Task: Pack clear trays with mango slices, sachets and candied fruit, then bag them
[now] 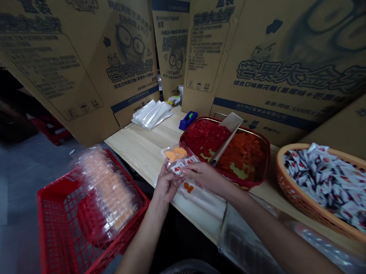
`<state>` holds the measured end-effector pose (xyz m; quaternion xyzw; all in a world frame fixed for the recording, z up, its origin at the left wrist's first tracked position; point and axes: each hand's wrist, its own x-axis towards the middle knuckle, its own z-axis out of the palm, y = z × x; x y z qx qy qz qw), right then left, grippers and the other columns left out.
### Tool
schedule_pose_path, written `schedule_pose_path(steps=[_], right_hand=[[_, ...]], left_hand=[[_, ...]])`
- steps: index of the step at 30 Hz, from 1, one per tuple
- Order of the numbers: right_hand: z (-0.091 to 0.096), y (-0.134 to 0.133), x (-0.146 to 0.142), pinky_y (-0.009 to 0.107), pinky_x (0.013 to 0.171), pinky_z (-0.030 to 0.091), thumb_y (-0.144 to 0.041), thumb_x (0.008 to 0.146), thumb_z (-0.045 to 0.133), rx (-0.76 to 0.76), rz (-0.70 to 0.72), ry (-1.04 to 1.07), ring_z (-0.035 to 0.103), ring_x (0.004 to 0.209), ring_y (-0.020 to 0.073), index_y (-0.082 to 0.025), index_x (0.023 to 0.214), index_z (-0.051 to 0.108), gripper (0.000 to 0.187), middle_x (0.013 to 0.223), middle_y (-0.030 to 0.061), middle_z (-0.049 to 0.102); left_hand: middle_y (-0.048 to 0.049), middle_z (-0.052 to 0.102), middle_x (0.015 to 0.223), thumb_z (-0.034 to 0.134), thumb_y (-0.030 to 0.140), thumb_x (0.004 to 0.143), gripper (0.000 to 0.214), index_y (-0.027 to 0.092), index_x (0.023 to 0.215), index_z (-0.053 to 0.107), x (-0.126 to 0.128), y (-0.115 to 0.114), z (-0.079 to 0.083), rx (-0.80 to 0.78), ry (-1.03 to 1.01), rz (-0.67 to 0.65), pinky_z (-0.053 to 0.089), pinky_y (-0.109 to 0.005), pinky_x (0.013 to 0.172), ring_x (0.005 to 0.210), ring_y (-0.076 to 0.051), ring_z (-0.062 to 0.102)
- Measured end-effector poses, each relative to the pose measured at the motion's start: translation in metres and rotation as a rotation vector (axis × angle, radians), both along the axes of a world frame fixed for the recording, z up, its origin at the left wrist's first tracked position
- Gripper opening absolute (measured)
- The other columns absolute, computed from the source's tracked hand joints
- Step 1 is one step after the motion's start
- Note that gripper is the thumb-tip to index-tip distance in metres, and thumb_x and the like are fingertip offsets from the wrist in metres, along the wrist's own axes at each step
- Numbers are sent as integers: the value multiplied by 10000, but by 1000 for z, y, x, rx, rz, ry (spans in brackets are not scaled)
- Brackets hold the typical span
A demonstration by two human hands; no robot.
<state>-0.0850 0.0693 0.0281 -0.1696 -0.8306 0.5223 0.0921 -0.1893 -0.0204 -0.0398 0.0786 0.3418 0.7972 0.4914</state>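
My left hand (pixel 165 186) and my right hand (pixel 203 176) meet over the near edge of a wooden table (pixel 140 145). Together they pinch a clear plastic packet (pixel 178 161) that holds orange candy pieces and small white-and-red wrapped sweets. The fingers of both hands are closed on the packet's lower part. Just behind it stands a red tray (pixel 256 135) with red pieces on the left and orange pieces on the right, split by a cardboard divider (pixel 227 132).
An orange basket (pixel 299 202) of white-and-red wrapped sweets sits at the right. A red crate (pixel 62 237) with filled clear packets stands low at the left. Clear bags (pixel 151 113) and a blue tape dispenser (pixel 187 120) lie farther back. Tall cardboard boxes (pixel 283 54) wall the table.
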Motion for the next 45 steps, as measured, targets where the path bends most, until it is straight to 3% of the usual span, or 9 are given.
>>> schedule_pose_path(steps=[4,8,14,21,31,35,38,42,45], right_hand=[[3,8,5,184,427,287,-303,788,439,-22,-118,-16,356,455,69,-165,629,529,229,496,-53,409],[1,26,21,190,487,342,-294,759,468,129,-222,-26,442,544,93,-171,694,587,184,590,-22,530],[-10,38,42,220,605,374,-257,765,499,424,-49,-256,563,694,140,-199,710,659,179,750,21,655],[-10,25,35,242,567,317,-240,738,545,685,-99,-526,606,777,196,-233,792,677,142,853,46,683],[-7,40,50,207,529,333,-230,707,554,388,-230,-321,557,624,122,-200,697,650,101,703,5,660],[-4,45,56,207,517,324,-225,691,548,426,-259,-326,554,614,122,-206,698,659,113,688,-1,659],[2,56,64,211,514,321,-250,709,532,475,-372,-349,551,595,121,-215,697,658,132,667,-6,653],[15,60,99,214,524,336,-271,717,533,501,-529,-278,541,594,122,-199,674,640,136,663,1,641],[34,35,150,213,548,354,-237,718,533,473,-631,-196,543,625,122,-192,692,642,121,687,3,638]], left_hand=[[13,562,1089,522,-86,513,678,281,1078,444,-1,-2,0,14,-10,-2,503,-382,775,873,-168,596],[15,534,1140,523,-82,515,678,288,1080,456,-4,-7,2,13,-12,-7,461,-470,860,891,-177,599],[1,509,1189,529,-90,531,710,292,1125,455,-5,-12,2,31,8,-12,449,-485,881,940,-198,596],[8,529,1132,517,-109,532,722,293,1129,465,0,-12,6,30,18,5,448,-513,882,923,-192,596],[-22,513,1172,528,-94,542,717,277,1152,457,0,-14,6,42,19,-37,469,-480,855,912,-198,604],[-13,509,1187,526,-89,543,696,281,1129,467,0,-15,6,30,0,-30,448,-500,884,941,-204,599],[-6,503,1205,527,-88,534,690,283,1115,479,-3,-14,7,7,-7,-19,430,-497,910,965,-214,597],[-18,523,1212,559,-74,525,669,285,1088,514,-7,-18,10,-59,-34,-18,457,-478,886,976,-249,597],[-10,554,1193,588,-38,549,592,293,1039,556,-8,-30,16,-124,-14,-48,486,-427,861,997,-250,588]])
